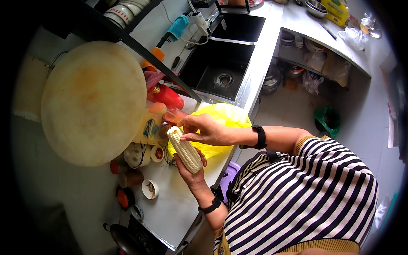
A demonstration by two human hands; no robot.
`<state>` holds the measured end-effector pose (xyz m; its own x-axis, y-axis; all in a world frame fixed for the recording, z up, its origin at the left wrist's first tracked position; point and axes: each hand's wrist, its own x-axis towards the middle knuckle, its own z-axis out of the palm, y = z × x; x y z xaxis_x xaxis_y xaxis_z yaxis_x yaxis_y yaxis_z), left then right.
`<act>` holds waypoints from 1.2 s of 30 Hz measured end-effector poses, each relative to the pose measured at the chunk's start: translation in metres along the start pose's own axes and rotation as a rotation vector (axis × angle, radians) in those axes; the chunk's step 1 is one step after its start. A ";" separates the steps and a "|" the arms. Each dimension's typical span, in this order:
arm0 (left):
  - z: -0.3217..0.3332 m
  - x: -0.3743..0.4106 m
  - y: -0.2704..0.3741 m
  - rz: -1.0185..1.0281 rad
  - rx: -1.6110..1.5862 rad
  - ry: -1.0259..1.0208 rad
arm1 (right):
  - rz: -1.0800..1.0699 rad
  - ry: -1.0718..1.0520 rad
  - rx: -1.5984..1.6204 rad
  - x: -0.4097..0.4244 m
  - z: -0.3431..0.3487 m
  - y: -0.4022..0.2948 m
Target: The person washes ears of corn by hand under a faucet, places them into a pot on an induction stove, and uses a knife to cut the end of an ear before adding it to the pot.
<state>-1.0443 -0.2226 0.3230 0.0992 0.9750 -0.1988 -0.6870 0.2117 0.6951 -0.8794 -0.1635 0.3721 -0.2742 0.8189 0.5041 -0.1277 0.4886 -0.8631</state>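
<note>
A peeled cob of white corn (185,149) lies slanted in my left hand (191,173), which cups its lower end with the fingers wrapped around the far side. Over the cob's upper end is my right hand (204,129). Its thumb rests on or just above the kernels, while the index finger is bent and apart from the thumb. Nothing shows between those fingers. Behind and beneath both hands, a yellow plastic bag (228,115) spreads over the white countertop (178,220).
A large round board (92,105) stands at the left. Beyond the bag is a black double-basin sink (204,70). A red bottle (169,96), a white bowl (150,189) with food remains, a small sauce dish (157,153) and a lidded pot (135,155) stand along the counter.
</note>
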 end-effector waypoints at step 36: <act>-0.032 -0.009 0.020 0.135 0.014 -0.063 | 0.111 -0.044 -0.069 -0.019 0.043 0.012</act>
<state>-1.0819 -0.2295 0.3166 0.0523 0.9969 -0.0594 -0.6871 0.0791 0.7223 -0.9167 -0.1865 0.3512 -0.3248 0.8557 0.4028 -0.0288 0.4168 -0.9086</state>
